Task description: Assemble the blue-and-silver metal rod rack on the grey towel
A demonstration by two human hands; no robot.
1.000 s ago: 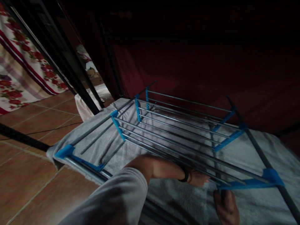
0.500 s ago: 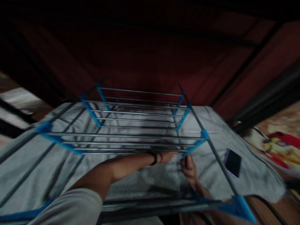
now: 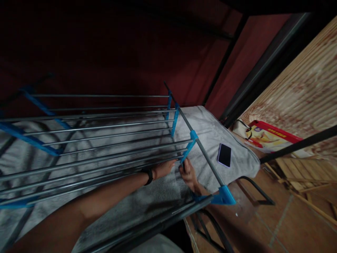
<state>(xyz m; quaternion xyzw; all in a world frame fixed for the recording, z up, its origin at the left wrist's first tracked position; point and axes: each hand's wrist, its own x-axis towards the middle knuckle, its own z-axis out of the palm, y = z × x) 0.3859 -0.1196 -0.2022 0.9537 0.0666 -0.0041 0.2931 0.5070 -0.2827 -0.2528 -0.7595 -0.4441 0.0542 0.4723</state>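
Observation:
A metal drying rack [image 3: 105, 140] with grey rods and blue plastic brackets lies over a grey towel [image 3: 207, 133]. My left hand [image 3: 165, 168], a dark band on its wrist, reaches under the rods toward the blue bracket [image 3: 190, 147] at the rack's right end; whether its fingers grip anything is hidden. My right hand [image 3: 187, 173] comes from below right and grips a short dark upright piece just under that same bracket. The two hands sit almost touching.
A dark phone [image 3: 224, 155] lies on the towel to the right of the rack. A red and yellow flat box [image 3: 268, 137] leans against a wooden slatted wall [image 3: 305, 91]. Dark red fabric hangs behind. Brown floor tiles [image 3: 289, 225] show at lower right.
The view has swung right, bringing the phone, box and wooden wall into sight. Both hands have stayed at the same blue bracket at the rack's right end.

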